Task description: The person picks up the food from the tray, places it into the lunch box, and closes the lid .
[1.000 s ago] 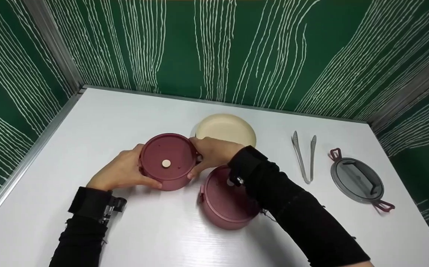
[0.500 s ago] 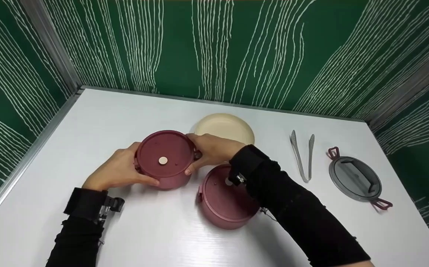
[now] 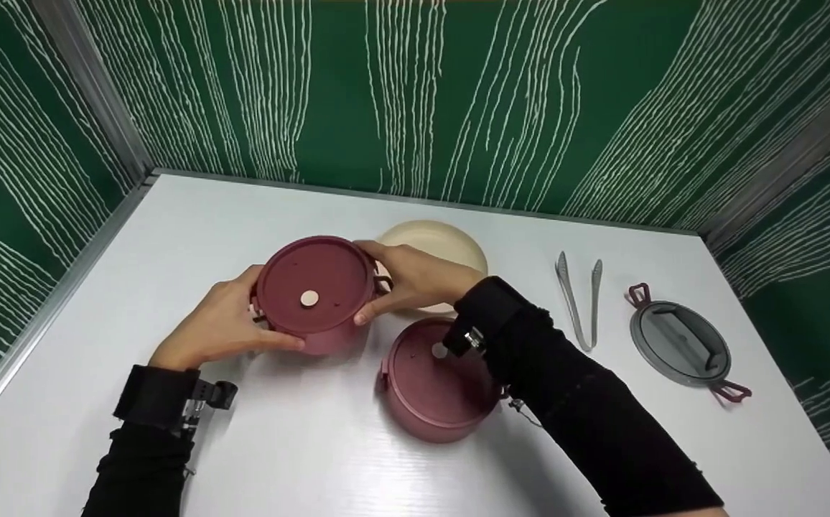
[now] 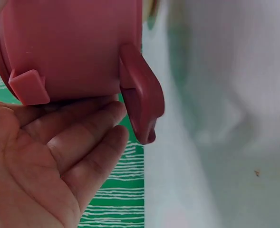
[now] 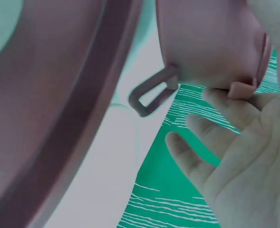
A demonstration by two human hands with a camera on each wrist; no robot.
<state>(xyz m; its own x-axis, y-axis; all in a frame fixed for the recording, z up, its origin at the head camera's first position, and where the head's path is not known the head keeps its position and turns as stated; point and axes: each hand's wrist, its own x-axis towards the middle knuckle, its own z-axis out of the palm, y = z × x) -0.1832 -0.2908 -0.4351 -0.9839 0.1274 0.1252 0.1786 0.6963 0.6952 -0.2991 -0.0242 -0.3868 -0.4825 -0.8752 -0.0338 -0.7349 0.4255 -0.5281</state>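
In the head view a small dark red lidded pot (image 3: 314, 294) with a pale button on top is held between both hands. My left hand (image 3: 220, 323) grips its left side, thumb along the front. On the other side my right hand (image 3: 415, 276) grips it with the thumb at the front right. Both wrist views show side clips, a loop handle (image 4: 142, 92) low on the body, and a gap between pot and table. A second, similar lidded pot (image 3: 433, 402) stands on the table nearer the front, partly hidden under the right wrist.
Behind the right hand lies a cream plate (image 3: 451, 240), partly covered. Grey tongs (image 3: 580, 305) rest spread to the right. Farther right is a grey round lid-like piece (image 3: 681, 345) with a bar handle and two red loops. Green panels (image 3: 343, 93) enclose the white table (image 3: 300, 445).
Both hands have moved the held pot slightly away from the body and to the left, raising it. The second pot stays in place on the table.
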